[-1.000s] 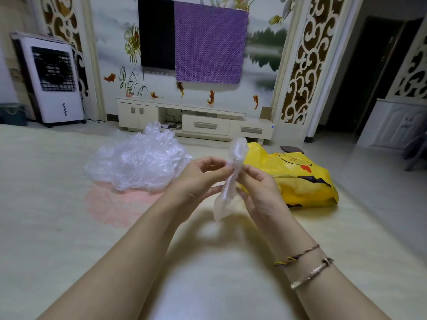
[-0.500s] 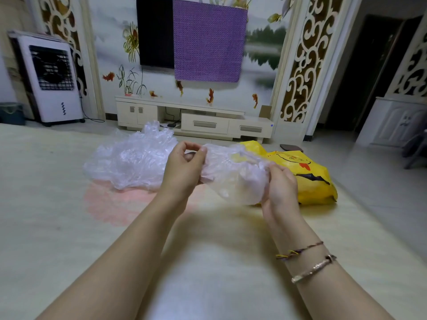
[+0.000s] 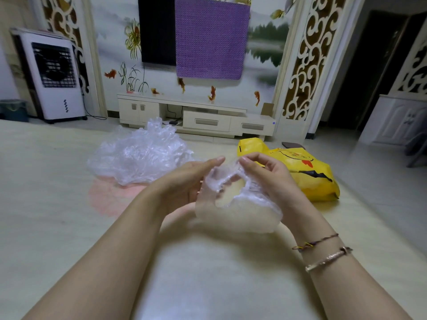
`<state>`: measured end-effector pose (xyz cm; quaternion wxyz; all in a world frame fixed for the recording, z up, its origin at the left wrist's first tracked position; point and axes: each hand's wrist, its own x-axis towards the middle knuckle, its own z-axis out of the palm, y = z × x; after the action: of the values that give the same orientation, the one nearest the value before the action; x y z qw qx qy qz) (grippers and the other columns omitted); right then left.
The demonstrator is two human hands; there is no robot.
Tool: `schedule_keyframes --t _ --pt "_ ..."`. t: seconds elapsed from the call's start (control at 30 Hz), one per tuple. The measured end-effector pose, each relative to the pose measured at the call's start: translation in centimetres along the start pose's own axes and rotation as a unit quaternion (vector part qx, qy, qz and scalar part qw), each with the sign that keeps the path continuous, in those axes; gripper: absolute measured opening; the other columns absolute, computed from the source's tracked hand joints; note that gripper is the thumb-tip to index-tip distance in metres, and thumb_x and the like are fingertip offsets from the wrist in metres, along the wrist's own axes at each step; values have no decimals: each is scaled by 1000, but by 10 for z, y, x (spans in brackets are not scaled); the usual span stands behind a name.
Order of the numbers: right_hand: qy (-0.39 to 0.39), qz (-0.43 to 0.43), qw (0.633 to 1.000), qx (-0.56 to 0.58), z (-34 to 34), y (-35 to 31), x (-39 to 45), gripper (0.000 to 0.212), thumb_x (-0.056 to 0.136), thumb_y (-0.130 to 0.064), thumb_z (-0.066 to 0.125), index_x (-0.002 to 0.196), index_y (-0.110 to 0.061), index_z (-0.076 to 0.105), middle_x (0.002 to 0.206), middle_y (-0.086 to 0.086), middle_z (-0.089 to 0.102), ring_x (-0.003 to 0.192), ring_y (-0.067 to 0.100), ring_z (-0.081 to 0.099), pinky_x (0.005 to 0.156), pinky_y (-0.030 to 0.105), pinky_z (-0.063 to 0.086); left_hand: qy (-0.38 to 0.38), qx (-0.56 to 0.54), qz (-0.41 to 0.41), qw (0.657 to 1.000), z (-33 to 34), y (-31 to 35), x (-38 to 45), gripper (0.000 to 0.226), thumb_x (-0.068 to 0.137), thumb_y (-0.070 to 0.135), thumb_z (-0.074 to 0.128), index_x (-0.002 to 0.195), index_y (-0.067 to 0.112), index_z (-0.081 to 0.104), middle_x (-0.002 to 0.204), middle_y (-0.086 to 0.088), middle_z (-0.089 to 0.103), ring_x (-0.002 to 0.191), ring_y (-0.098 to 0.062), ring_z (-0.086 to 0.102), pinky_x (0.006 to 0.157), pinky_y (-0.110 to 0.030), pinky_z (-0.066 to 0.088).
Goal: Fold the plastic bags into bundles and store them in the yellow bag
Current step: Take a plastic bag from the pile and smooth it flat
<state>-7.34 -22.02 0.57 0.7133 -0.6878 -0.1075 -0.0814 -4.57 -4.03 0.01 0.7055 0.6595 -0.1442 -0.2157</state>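
A clear plastic bag (image 3: 240, 211) with a frilly gathered rim hangs between my two hands above the pale table (image 3: 57, 227). My left hand (image 3: 184, 181) holds its left side, fingers reaching to the rim. My right hand (image 3: 270, 179) pinches the rim at the top right, fingers curled. A heap of clear plastic bags (image 3: 138, 155) lies on the table to the left, beyond my left hand. The yellow bag (image 3: 309, 172) with a cartoon face lies on its side to the right, just behind my right hand.
A pink round patch (image 3: 108, 197) marks the table under the heap. A small dark object (image 3: 293, 145) lies behind the yellow bag. Beyond the table stand a white TV cabinet (image 3: 196, 116) and a white air cooler (image 3: 53, 75).
The bag went from a narrow twisted strip held upright to being spread wide, and it now hangs lower with its frilly rim open. My hands have come close together again at the rim.
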Motion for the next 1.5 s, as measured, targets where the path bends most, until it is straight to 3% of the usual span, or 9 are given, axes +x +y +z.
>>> schedule_keyframes --t 0.2,0.33,0.6,0.8,1.03,1.17,1.27,1.37,1.5 --pt "23 -3 999 -21 -7 0 1 5 87 -11 66 86 -8 62 60 -5 63 52 6 63 48 17 48 37 73 41 996 -10 10 -4 55 69 68 56 87 19 73 87 -1 70 79 -16 67 73 -30 54" --pt "13 2 998 -64 -7 3 3 8 84 -20 71 86 -13 67 71 -2 67 65 10 62 60 23 48 23 139 51 989 -14 8 -9 23 81 35 69 91 16 77 86 -2 73 74 -10 67 62 -21 53" --pt "-59 102 986 -118 3 12 2 99 64 -75 67 117 7 55 114 16 67 107 30 63 103 40 40 195 -64 236 950 -20 17 -5 9 76 10 72 69 15 75 72 -3 72 68 -12 65 64 -23 52" --pt "40 120 992 26 10 22 5 14 95 -10 54 103 0 59 95 11 64 89 26 66 77 36 57 244 -81 247 934 -23 21 -6 19 74 4 76 62 19 73 68 3 68 68 -8 63 65 -20 51" --pt "131 158 977 60 7 29 12 15 97 -14 55 109 -5 54 59 2 41 34 5 33 35 17 35 392 195 158 885 -41 13 -6 8 83 17 73 86 15 67 77 1 61 67 -12 55 52 -23 37" --pt "96 178 953 -227 2 34 13 29 90 -26 62 111 -8 51 48 -3 51 34 10 36 41 22 37 350 375 3 858 -50 6 -8 10 84 18 68 93 13 66 82 -1 63 69 -16 57 56 -27 42" --pt "46 176 917 -355 5 28 7 33 88 -32 62 109 -14 45 76 3 59 51 18 57 47 27 46 312 453 -41 834 -52 3 -10 22 81 25 71 98 15 61 99 -4 62 86 -22 58 74 -33 45" --pt "59 53 872 -482 9 22 1 24 85 -30 57 103 -19 45 92 0 56 80 21 58 68 37 49 295 467 18 833 -51 6 -10 36 80 25 72 112 26 55 118 0 46 111 -22 41 81 -30 36" --pt "84 -48 882 -461 15 17 -2 14 81 -13 52 93 -21 49 95 -4 50 77 11 48 67 35 42 254 392 143 873 -40 9 -12 20 82 7 66 90 24 68 97 8 64 73 -6 56 55 -11 39"
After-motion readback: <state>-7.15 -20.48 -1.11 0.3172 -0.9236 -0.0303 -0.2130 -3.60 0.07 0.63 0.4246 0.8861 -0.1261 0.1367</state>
